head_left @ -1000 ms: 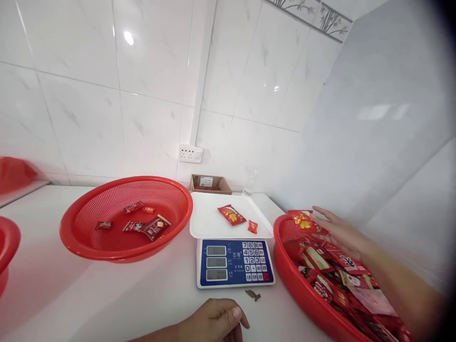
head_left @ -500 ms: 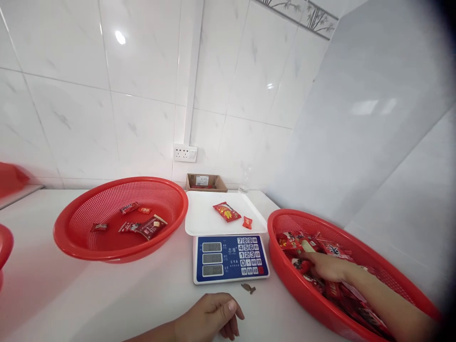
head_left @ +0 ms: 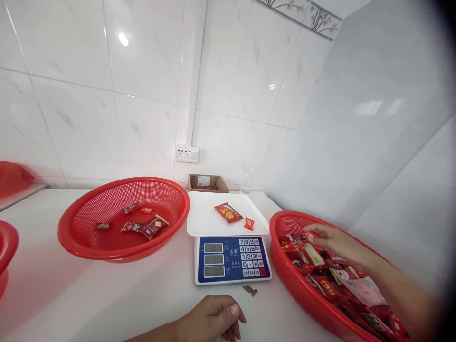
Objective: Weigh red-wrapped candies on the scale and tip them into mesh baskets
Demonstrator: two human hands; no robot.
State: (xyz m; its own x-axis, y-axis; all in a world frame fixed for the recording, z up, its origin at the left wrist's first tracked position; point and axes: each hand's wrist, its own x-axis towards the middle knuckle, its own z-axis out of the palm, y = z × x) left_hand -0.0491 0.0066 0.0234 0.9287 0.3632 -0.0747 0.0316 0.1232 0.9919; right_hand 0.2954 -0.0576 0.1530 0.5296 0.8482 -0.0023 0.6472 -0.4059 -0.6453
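Note:
My right hand [head_left: 326, 240] is over the right red basket [head_left: 290, 280], its fingertips closed on a small red wrapped candy [head_left: 309, 234]. Beneath it lie many packaged snacks, among them a green-and-red packet [head_left: 315, 255] and a pale pink packet [head_left: 365, 289]. My left hand [head_left: 213, 317] rests on the table in front of the digital scale [head_left: 233, 280], fingers loosely curled with nothing seen in them. On the scale's white tray [head_left: 203, 221] are a red snack packet [head_left: 228, 213] and a small red candy [head_left: 249, 223].
A left red basket [head_left: 76, 247] holds several wrapped snacks. Part of another red basket [head_left: 7, 251] shows at the left edge. Behind the scale stand a cardboard box [head_left: 221, 184] and a clear plastic bottle [head_left: 247, 183]. A brown scrap [head_left: 250, 290] lies before the scale.
My right hand has lifted from among the snacks in the right basket, now with a small red candy at its fingertips. My left hand stays on the table. The view shifts slightly.

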